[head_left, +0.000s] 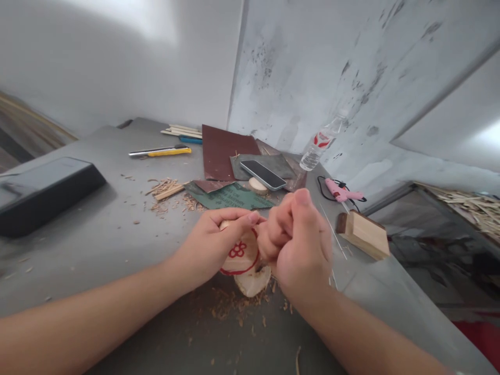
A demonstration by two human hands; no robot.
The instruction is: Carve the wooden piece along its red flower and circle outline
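My left hand [221, 242] is closed on a round wooden disc [242, 258] that has a red rim and a red flower drawn on its face. Its thumb lies along the disc's upper edge. My right hand [299, 242] is a fist pressed against the disc's right side; whatever it grips is hidden inside the fingers. Under the disc, a pale wood slice [253, 282] rests on the table among brown shavings [230, 304].
Beyond my hands lie green sandpaper [230, 197], brown sandpaper [224, 148], a phone [263, 174] and a yellow utility knife [166, 151]. A water bottle [322, 143], a pink glue gun [341, 191] and a wooden block [365, 234] are to the right. A black device [47, 190] stands left.
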